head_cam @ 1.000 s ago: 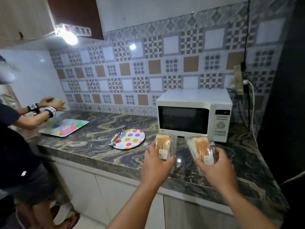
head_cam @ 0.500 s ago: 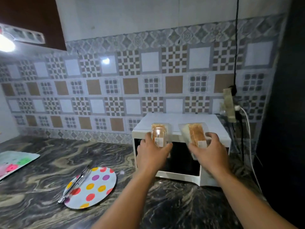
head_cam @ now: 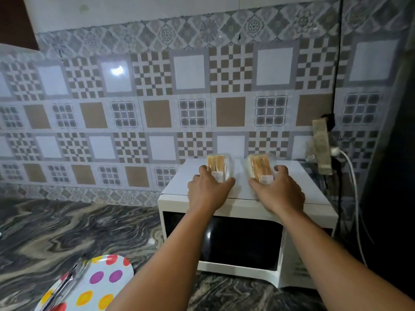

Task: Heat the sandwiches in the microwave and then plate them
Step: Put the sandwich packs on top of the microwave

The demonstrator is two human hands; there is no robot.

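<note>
Two sandwiches in clear plastic packs stand on top of the white microwave (head_cam: 175,187), whose dark door is closed. My left hand (head_cam: 208,189) grips the left sandwich pack (head_cam: 216,164) from the near side. My right hand (head_cam: 278,189) grips the right sandwich pack (head_cam: 260,166) the same way. Both packs rest on or just above the microwave's top near its middle. A white plate with coloured dots (head_cam: 98,286) lies on the counter at lower left.
Metal tongs (head_cam: 67,281) lie across the plate's left side. The marbled dark counter (head_cam: 67,230) stretches left of the microwave. A power strip (head_cam: 322,149) with a white cable hangs on the tiled wall at right, beside a dark tall surface.
Both hands carried the sandwich packs up and forward from in front of the microwave onto its top. The view moved closer and turned right; the other person at left is out of view.
</note>
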